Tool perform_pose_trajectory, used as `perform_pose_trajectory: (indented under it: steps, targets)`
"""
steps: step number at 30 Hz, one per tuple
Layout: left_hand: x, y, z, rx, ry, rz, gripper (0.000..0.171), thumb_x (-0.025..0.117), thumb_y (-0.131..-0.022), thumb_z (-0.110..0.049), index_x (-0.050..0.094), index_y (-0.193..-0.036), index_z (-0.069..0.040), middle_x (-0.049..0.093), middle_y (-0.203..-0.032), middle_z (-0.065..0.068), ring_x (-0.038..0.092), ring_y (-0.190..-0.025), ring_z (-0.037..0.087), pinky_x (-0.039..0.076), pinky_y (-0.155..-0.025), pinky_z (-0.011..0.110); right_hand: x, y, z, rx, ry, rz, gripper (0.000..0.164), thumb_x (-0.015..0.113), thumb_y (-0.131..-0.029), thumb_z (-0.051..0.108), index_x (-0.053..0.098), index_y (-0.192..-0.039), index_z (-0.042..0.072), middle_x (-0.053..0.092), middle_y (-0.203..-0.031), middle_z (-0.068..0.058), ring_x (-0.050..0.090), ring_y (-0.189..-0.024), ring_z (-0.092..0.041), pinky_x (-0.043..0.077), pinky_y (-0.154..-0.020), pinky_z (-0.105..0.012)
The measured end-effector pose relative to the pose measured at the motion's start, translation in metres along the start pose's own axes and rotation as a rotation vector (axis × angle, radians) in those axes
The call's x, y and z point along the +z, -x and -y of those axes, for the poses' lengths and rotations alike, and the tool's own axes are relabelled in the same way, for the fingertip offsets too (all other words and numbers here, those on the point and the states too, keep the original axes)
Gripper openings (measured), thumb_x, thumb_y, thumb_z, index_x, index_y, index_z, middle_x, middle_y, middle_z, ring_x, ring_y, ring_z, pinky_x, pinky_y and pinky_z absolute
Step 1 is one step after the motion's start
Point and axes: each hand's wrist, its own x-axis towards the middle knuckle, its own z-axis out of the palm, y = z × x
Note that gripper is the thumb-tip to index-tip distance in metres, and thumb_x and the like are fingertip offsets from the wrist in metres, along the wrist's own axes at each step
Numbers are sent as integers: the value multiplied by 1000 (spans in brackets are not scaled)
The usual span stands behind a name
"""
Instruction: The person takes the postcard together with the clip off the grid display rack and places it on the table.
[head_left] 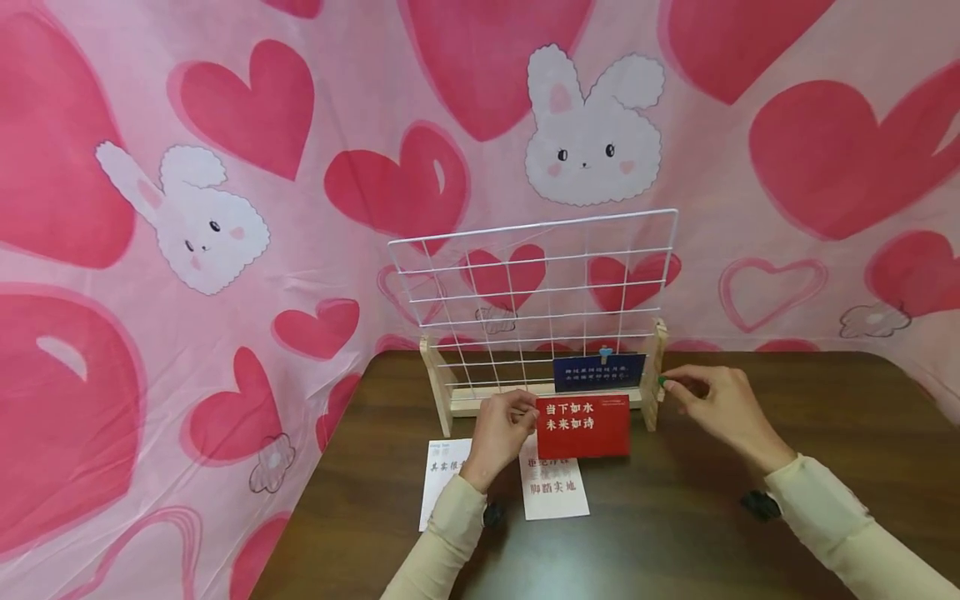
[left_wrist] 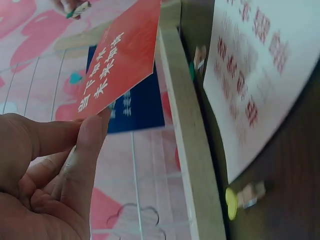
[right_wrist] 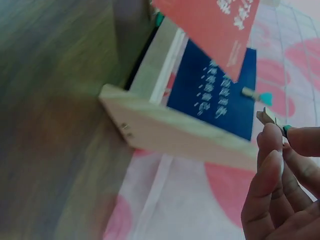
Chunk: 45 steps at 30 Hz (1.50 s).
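Observation:
My left hand (head_left: 504,433) pinches the left edge of a red card (head_left: 583,437) with white lettering, in front of the rack's base. Between thumb and fingertips of my right hand (head_left: 723,408) is a small wooden clothespin (right_wrist: 269,119) with a green ornament, right of the rack's wooden side. A dark blue card (head_left: 588,375) hangs on the white wire grid rack (head_left: 510,333), fixed by a clothespin (right_wrist: 255,95) with a light blue ornament. In the right wrist view the red card partly covers the blue one.
Two white lettered cards (head_left: 558,498) lie on the dark wooden table (head_left: 675,533), partly covered by the left hand and red card. In the left wrist view, a yellow-topped clothespin (left_wrist: 242,198) and another clothespin (left_wrist: 199,57) lie near a white card. A pink heart-patterned cloth (head_left: 480,50) hangs behind.

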Motion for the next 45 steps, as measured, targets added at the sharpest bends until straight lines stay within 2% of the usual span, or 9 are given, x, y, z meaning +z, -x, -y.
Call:
perform_pose_trajectory:
  steps: [5,10,12,16,21,27,34,41,45]
  targets:
    - [16,2,-5,11,-1,46,15,69,-95,2,76,-107,-1,81,-89,12,73,-66,8,56,-60,15,-10,4,-24,61,-2,104,18,69,-98,10,76,-110,-2,78,-81,-9,70,-61,-10,54,-55,-23]
    - [33,5,-11,20,-23,85,22,70,-95,0,74,-116,-5,81,-87,7,64,-63,-3,52,-58,15,-12,5,-50,178,-14,282,25,64,-100,11,72,-115,-8,79,-84,-11,72,-65,-18,55,-52,-28]
    - [39,7,-12,19,-34,84,26,71,-94,0,73,-120,-5,81,-87,6,63,-63,-4,51,-58,15,-9,6,-59,211,-25,338,27,64,-100,10,70,-117,-10,79,-87,-14,72,-66,-19,56,-51,-30]
    - [49,7,-11,12,-62,75,35,73,-92,2,69,-125,-8,80,-85,6,67,-63,-3,51,-58,14,-3,2,-73,244,-28,397,27,64,-98,8,69,-116,-11,79,-92,-15,71,-69,-18,58,-53,-31]
    - [57,6,-10,0,-120,99,41,73,-89,3,67,-128,-9,79,-83,3,64,-63,-3,50,-58,15,-1,-8,-81,275,-34,447,26,61,-98,5,68,-114,-13,77,-88,-13,71,-70,-18,58,-55,-34]
    - [66,5,-5,-7,-198,136,35,74,-87,0,71,-120,-10,72,-74,-3,52,-59,-3,44,-57,15,8,-13,-87,293,-48,481,23,63,-96,6,71,-112,-9,77,-86,-9,72,-71,-18,60,-57,-35]
    - [73,6,0,-54,-164,197,39,80,-82,3,69,-118,-6,70,-68,-2,55,-55,-1,45,-51,16,14,-16,-89,288,-67,467,21,66,-96,5,72,-112,-8,76,-89,-12,71,-72,-18,62,-58,-35]
    - [76,-1,2,-69,-237,262,38,82,-84,-2,67,-119,-7,69,-68,-1,55,-55,-1,44,-53,16,16,-18,-93,290,-85,462,22,64,-96,4,72,-111,-10,75,-85,-10,70,-70,-17,62,-57,-35]
    - [75,-3,2,-85,-271,309,28,82,-86,-5,72,-112,-5,71,-70,-1,56,-56,0,45,-55,16,19,-20,-93,305,-98,472,23,64,-95,4,72,-111,-10,76,-83,-8,69,-69,-17,62,-57,-35]
